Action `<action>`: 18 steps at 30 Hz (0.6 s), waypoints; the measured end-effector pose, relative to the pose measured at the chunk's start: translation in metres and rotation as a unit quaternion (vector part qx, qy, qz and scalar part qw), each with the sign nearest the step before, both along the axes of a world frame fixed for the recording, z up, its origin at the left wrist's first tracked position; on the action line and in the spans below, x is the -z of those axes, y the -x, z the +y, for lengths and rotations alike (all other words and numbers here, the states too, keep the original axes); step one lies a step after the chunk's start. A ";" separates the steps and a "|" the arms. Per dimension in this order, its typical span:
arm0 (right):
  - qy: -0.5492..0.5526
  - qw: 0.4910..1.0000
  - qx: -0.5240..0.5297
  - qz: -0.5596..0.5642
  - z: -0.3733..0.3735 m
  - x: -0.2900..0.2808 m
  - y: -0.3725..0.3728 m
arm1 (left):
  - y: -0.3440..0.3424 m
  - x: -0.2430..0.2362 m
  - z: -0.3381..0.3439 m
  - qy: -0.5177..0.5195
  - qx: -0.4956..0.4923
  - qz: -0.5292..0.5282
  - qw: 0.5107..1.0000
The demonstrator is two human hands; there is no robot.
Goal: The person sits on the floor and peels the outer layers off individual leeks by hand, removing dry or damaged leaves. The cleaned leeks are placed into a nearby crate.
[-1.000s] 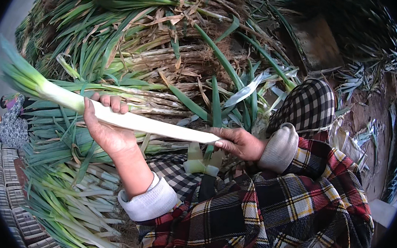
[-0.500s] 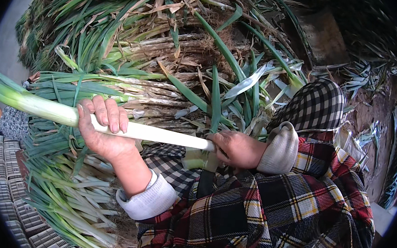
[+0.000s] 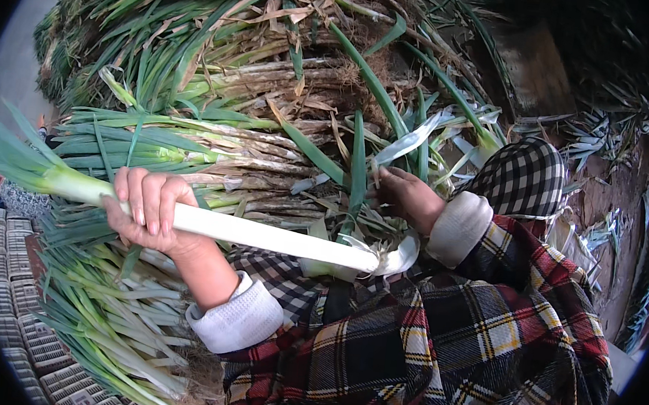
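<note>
My left hand [image 3: 150, 210] is wrapped round a long leek [image 3: 260, 232], just below its green leaves. Its bare white shaft lies slantwise across my lap, the leaves at the left. At the root end, a curl of white peel [image 3: 400, 258] hangs loose beside short roots. My right hand [image 3: 411, 199] is apart from the leek, past its root end. The fingers are curled together, their tips beside the lower end of a pale leaf strip [image 3: 409, 139]. What they hold, if anything, is hidden.
Piled unpeeled leeks [image 3: 250, 80] lie ahead, with dry brown skins and roots. Cleaner white leeks [image 3: 144, 318] lie at lower left, near stacked crates [image 3: 9, 283]. Green leaf scraps [image 3: 358, 167] lie ahead of my lap. A checked cloth [image 3: 523, 177] covers my knee at right.
My right hand has left the leek's root end and moved away ahead and right. A curl of peel now shows there. The leek's root end has dipped slightly toward me.
</note>
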State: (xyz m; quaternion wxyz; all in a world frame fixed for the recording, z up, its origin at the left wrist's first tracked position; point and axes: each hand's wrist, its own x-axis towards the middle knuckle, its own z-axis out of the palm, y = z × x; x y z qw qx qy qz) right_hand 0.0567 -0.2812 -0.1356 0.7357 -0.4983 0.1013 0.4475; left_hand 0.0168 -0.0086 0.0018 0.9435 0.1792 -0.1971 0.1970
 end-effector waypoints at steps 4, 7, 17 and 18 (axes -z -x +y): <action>-0.127 0.957 -0.241 -0.103 -0.012 -0.043 0.015 | 0.008 0.024 0.034 -0.013 -0.093 0.174 0.980; 0.035 0.913 -0.309 -0.264 -0.033 -0.069 0.034 | 0.001 0.043 0.048 0.011 -0.170 0.318 0.933; 0.156 0.782 -0.306 -0.520 -0.080 -0.110 0.054 | -0.024 0.054 0.016 -0.094 -0.233 0.491 0.834; 0.163 0.779 -0.310 -0.521 -0.082 -0.113 0.055 | -0.025 0.050 0.015 -0.099 -0.231 0.485 0.838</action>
